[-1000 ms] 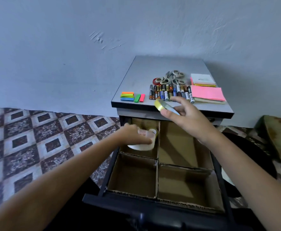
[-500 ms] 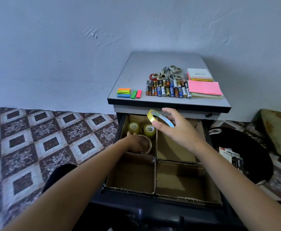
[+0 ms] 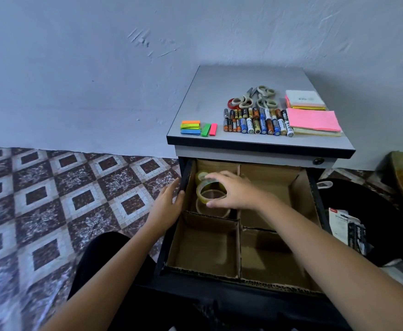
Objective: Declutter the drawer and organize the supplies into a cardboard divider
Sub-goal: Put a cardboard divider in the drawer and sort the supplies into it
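The divider (image 3: pixel 239 247) sits in the open drawer (image 3: pixel 185 180), its two near compartments showing only bare cardboard. Just past them the left hand (image 3: pixel 169 204) rests flat against the drawer's left side, fingers straight, holding nothing. The right hand (image 3: pixel 238 192) grips a yellow tape roll (image 3: pixel 200 191) by its rim, fingers curled round it, right over a larger clear roll (image 3: pixel 222 214) in the back-left compartment; a small roll (image 3: pixel 201 175) lies behind. The tape step looks nearly done. The next move calls for letting the roll settle flat on the larger one, then opening the fingers. Farther back on the surface (image 3: pixel 210 91) wait the flags (image 3: pixel 190 127), batteries (image 3: pixel 255 124), notes (image 3: pixel 312 119) and scissors (image 3: pixel 255 97), each probably due its own compartment.
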The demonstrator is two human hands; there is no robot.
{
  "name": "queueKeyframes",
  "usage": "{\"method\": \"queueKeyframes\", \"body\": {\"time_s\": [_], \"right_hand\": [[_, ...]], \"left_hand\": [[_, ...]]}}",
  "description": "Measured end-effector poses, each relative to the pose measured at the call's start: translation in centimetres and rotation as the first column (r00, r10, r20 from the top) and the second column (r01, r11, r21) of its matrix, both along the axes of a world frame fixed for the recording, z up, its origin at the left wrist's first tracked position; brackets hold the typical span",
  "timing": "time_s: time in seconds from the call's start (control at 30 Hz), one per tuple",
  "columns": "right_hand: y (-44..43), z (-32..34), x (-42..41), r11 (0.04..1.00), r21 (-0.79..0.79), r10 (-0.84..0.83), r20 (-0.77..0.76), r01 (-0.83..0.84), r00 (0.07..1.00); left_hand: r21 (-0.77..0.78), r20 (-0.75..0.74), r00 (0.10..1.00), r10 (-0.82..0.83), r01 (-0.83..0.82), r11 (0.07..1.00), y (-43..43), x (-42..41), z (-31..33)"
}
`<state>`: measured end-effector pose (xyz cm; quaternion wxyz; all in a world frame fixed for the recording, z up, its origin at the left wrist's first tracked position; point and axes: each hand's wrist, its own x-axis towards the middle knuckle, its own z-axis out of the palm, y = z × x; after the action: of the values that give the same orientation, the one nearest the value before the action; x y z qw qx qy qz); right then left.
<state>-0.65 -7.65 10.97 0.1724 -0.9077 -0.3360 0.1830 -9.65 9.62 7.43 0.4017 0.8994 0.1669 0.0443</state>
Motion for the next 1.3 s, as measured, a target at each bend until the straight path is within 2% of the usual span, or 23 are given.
{"method": "queueKeyframes", "body": {"time_s": [0.1,0.23,0.43,0.7,0.87,1.0,1.07,1.13,1.23,1.3], "right_hand": [[0.4,-1.2,1.1,0.997,-0.049,0.06,-0.046,-0.062,0.997],[0.7,-1.9,1.7,0.976,-0.162,0.146,-0.002,-0.145,0.989],[0.9,-1.2,1.9,0.909,-0.352,0.232,-0.013,-0.222,0.973],[0.7,-1.6,1.8,0.918,-0.346,0.205,-0.009,-0.195,0.979],[-0.1,-0.2,1.2,0.98,-0.167,0.109,-0.028,-0.112,0.994],[-1.7,4.5,0.9,0.996,0.064,0.07,-0.036,-0.067,0.997],[-2.6,7.4,1.0,0.99,0.14,0.031,-0.012,-0.029,0.999],[-3.5,9.9,1.9,0.97,0.236,-0.059,0.015,0.054,0.998],[-4.4,12.7,4.2,0.913,0.37,-0.192,0.017,0.172,0.981],[-4.6,13.5,6.1,0.883,0.403,-0.271,0.016,0.242,0.962]], "left_hand": [[-0.051,-0.03,1.0,0.004,-0.006,0.999,-0.3,-0.1,-0.9],[-0.074,-0.02,0.998,0.065,-0.067,0.995,-0.4,-0.1,-1.4],[-0.116,-0.001,0.998,0.068,-0.067,0.991,-0.4,-0.1,-1.4],[-0.092,-0.015,0.998,0.056,-0.057,0.994,-0.4,-0.2,-1.4],[-0.003,-0.04,0.999,0.024,-0.024,1.0,-0.1,-0.1,-1.5],[0.085,0.196,0.98,0.015,-0.032,0.996,0.2,1.2,2.1],[0.165,0.327,0.944,-0.038,-0.017,0.986,0.4,3.1,5.5],[0.228,0.387,0.916,-0.105,0.015,0.974,0.6,5.7,9.0],[0.326,0.342,0.922,-0.183,0.067,0.943,0.0,10.6,13.6],[0.415,0.232,0.947,-0.222,0.11,0.903,-0.7,14.1,15.3]]}}
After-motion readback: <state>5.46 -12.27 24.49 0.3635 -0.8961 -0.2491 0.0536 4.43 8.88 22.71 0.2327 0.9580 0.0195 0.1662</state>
